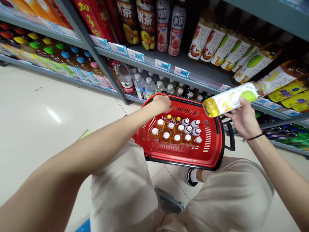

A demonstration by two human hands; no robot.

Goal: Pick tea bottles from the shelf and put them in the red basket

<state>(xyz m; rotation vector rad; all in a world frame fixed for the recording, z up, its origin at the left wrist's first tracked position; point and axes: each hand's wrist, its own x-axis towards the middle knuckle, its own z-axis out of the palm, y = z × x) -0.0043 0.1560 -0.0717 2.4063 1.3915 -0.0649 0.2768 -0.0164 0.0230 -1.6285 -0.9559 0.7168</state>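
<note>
My right hand (pixel 246 120) holds a tea bottle (pixel 233 98), tilted on its side above the right end of a red shopping basket (pixel 210 158). The bottle has a white label with a green fruit picture and yellow liquid at its base. My left hand (pixel 162 104) is closed at the basket's far rim, apparently gripping its edge or black handle; the fingertips are partly hidden. Inside the basket stand several bottles (pixel 177 138), some amber with white caps, others smaller with white or yellow caps.
Shelves of drinks run across the front, with a shelf edge (pixel 149 63) carrying price tags. Tea bottles (pixel 231 51) line the upper right shelf. Water bottles (pixel 140 85) stand low behind the basket. My knees flank the basket's near side.
</note>
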